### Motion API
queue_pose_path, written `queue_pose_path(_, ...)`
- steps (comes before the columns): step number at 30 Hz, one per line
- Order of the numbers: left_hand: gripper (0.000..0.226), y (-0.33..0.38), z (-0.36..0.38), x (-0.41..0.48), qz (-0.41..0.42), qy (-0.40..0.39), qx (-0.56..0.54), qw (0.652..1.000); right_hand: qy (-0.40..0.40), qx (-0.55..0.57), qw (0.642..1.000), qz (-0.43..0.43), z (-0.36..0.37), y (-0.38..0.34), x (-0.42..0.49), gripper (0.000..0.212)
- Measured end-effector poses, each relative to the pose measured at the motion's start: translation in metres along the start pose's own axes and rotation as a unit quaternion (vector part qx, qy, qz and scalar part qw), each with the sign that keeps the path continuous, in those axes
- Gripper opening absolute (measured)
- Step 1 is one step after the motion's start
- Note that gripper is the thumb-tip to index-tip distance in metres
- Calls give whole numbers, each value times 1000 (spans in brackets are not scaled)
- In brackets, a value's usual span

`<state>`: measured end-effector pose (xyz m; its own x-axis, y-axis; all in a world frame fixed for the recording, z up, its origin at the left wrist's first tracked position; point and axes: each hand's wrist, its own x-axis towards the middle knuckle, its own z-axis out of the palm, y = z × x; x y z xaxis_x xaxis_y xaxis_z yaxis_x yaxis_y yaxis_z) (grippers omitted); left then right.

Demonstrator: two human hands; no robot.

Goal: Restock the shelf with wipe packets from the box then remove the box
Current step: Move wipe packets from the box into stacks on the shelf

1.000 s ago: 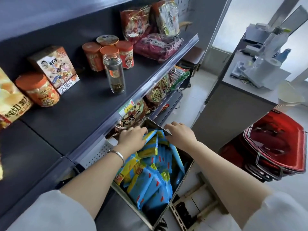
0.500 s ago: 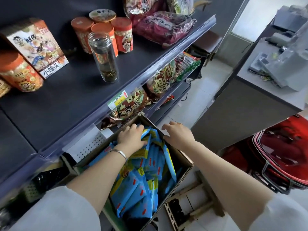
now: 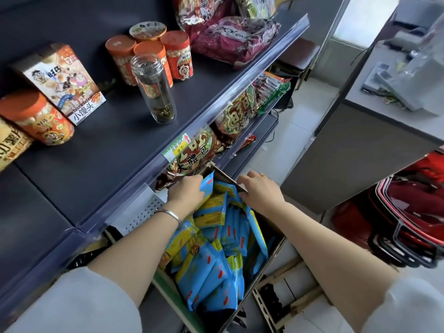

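Note:
A cardboard box (image 3: 266, 267) full of blue and yellow wipe packets (image 3: 216, 267) stands tilted below the dark shelf (image 3: 115, 150). My left hand (image 3: 186, 192), a bracelet on its wrist, grips one blue packet (image 3: 207, 186) at the far left of the box, and the packet stands up out of the pile. My right hand (image 3: 260, 192) holds the box's far flap, fingers curled over its edge. Under the upper shelf, the lower shelf holds large snack bags (image 3: 197, 152).
On the upper shelf stand orange-lidded snack tubs (image 3: 149, 56), a clear bottle (image 3: 153, 88), a snack carton (image 3: 60, 82) and red bags (image 3: 235, 37). A grey counter (image 3: 374, 131) is at right, red baskets (image 3: 413, 212) beside it, a wooden pallet (image 3: 283, 292) on the floor.
My left hand has lifted a blue packet up out of the pile toward the lower shelf. My right hand has stayed on the box flap. The view has dipped and moved closer.

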<state>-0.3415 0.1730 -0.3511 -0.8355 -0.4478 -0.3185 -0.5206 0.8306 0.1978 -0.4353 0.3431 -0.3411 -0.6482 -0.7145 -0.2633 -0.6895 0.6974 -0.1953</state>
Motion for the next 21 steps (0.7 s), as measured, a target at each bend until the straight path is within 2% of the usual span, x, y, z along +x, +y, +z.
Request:
queue_pose_path(3,18,-7,-8,-3,-11,-15,-38,999,0,6,1000,16,-4,-5,-8,32)
queue_pose_path(9,30,-7,-18,-16,13,-23,-30,999,-1,9,998,60,-9,-12,-31,28)
queue_pose_path(12,22,-4,-22,-21,22,-22,-18,999,-7,-10,995,99,-6,-11,-44,30)
queue_pose_path(15,12,-1,-23,-26,31,-22,-4,999,-35,-47,989,135,-3,-12,-53,46)
queue_pose_path(18,12,2,-19,-31,38,-24,6,999,-13,-84,985,153,4,-14,-57,56)
queue_pose_path(21,15,8,-13,-34,45,-14,12,999,-31,-135,977,164,12,-15,-60,53)
